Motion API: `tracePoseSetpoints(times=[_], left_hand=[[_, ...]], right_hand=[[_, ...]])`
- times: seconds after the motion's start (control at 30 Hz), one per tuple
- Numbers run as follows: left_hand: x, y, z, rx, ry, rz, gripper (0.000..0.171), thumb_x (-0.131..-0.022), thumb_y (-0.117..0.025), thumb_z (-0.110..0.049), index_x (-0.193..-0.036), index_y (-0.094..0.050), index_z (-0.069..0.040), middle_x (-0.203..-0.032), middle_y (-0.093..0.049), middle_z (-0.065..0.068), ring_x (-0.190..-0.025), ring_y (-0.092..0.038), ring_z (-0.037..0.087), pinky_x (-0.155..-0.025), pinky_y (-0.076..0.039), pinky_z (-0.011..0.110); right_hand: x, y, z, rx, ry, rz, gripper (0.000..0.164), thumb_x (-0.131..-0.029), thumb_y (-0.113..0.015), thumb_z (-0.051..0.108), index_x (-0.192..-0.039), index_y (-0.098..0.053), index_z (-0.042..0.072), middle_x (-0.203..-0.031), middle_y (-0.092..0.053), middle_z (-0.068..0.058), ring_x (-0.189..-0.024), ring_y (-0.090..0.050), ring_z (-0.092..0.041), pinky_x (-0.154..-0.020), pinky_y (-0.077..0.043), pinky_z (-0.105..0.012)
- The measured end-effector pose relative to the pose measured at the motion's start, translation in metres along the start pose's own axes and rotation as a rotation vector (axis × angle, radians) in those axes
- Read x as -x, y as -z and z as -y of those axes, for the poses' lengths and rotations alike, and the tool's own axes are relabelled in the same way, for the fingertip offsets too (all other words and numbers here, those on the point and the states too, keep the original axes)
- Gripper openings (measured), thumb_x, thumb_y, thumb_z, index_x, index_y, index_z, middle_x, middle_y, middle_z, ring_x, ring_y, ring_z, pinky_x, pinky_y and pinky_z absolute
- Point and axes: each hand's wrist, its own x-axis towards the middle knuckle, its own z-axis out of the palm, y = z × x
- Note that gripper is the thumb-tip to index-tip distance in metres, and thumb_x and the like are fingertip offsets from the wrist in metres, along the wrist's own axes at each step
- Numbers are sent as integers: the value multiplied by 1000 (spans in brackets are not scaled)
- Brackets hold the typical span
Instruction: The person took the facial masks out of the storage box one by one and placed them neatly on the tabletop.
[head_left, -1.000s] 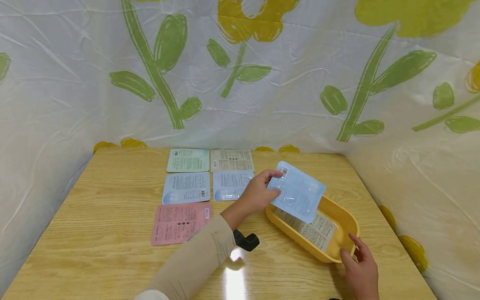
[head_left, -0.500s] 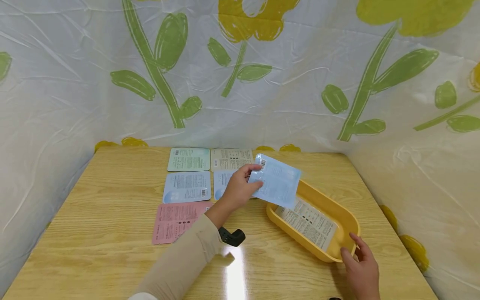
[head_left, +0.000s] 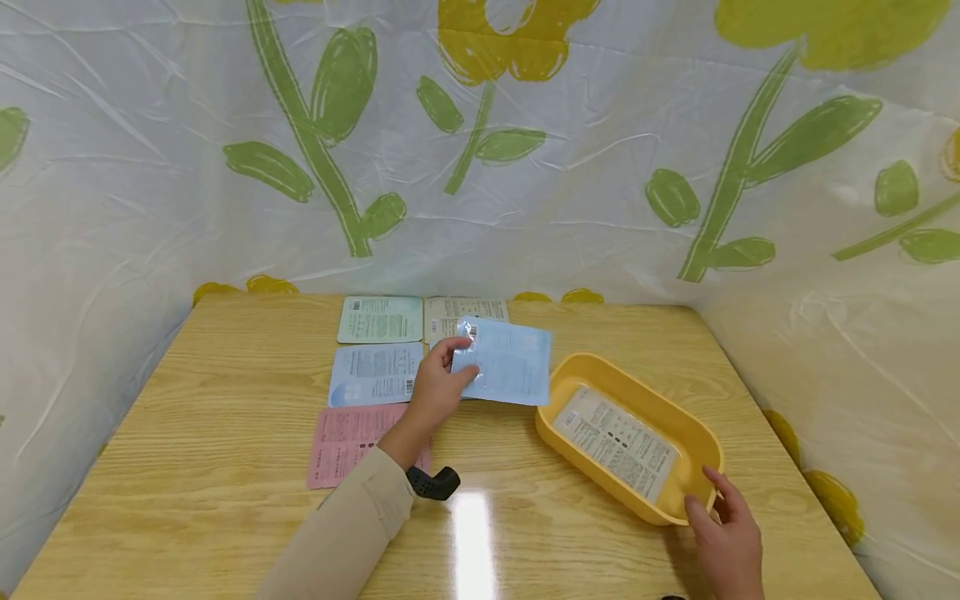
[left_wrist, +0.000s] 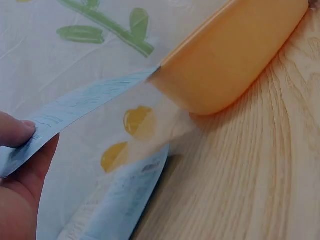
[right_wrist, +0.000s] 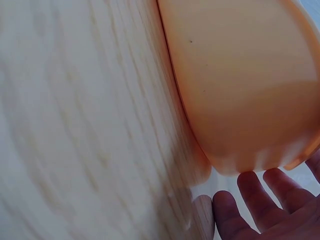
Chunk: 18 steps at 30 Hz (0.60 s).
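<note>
My left hand (head_left: 438, 379) pinches a light blue sheet mask packet (head_left: 510, 362) by its left edge, thumb on top in the left wrist view. The packet is raised over another blue packet (left_wrist: 135, 200), mostly hidden in the head view. My right hand (head_left: 726, 533) holds the near right end of a yellow plastic tray (head_left: 592, 479). Thumb and index finger lie over its rim, and the other fingertips (right_wrist: 248, 180) touch its outer wall. Inside the tray lies a beige packet (head_left: 617, 442).
Left of centre, a green packet (head_left: 380, 320), a beige packet (head_left: 450, 310), a blue packet (head_left: 371, 375) and a pink packet (head_left: 348, 442) lie flat on the wooden table (head_left: 187, 500). A flowered sheet (head_left: 570, 192) hangs behind the table and at its sides.
My left hand has carried the blue packet leftward from above the tray to over the laid-out packets, and it has turned straighter. The right hand stays at the tray.
</note>
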Motion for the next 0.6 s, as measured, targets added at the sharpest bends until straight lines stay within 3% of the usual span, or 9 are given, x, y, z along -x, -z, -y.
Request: tracePoseSetpoints(times=[0.17, 0.3, 0.4, 0.53, 0.6], left_hand=[[2, 9, 14, 43, 25, -72, 33, -91, -68, -1, -123, -60, -7, -144, -51, 11, -140, -38, 23, -113, -32, 42], [7, 12, 24, 28, 66, -72, 32, -92, -67, -5, -123, -59, -9, -152, -43, 12, -146, -28, 25, -115, -28, 43], [14, 11, 28, 9, 92, -66, 28, -94, -67, -7, -121, -59, -10, -152, -43, 12, -144, -30, 26, -114, -30, 44], [23, 9, 31, -15, 90, -57, 19, -93, -67, -6, -111, -60, -7, -132, -55, 12, -115, -51, 26, -94, -45, 41], [28, 7, 33, -26, 91, -53, 15, -93, -67, -5, -107, -60, -6, -121, -56, 12, -98, -49, 25, -82, -44, 38]], right_hand=[[0, 0, 1, 10, -8, -8, 55, -99, -56, 18, -151, -43, 6, -161, -27, -14, -134, -39, -34, -71, -38, -2], [0, -1, 2, 18, -21, -18, 55, -99, -56, 20, -151, -43, 7, -161, -27, -13, -133, -40, -34, -70, -38, -2], [0, -1, 2, 21, -17, -18, 54, -99, -56, 20, -151, -43, 7, -161, -27, -13, -131, -41, -31, -70, -38, -2], [0, -1, 2, 30, -9, -19, 54, -99, -57, 19, -150, -44, 7, -160, -29, -13, -125, -43, -26, -69, -39, -3], [0, -1, 2, 30, 5, -16, 54, -99, -57, 18, -149, -44, 6, -160, -29, -14, -125, -43, -26, -69, -38, -3]])
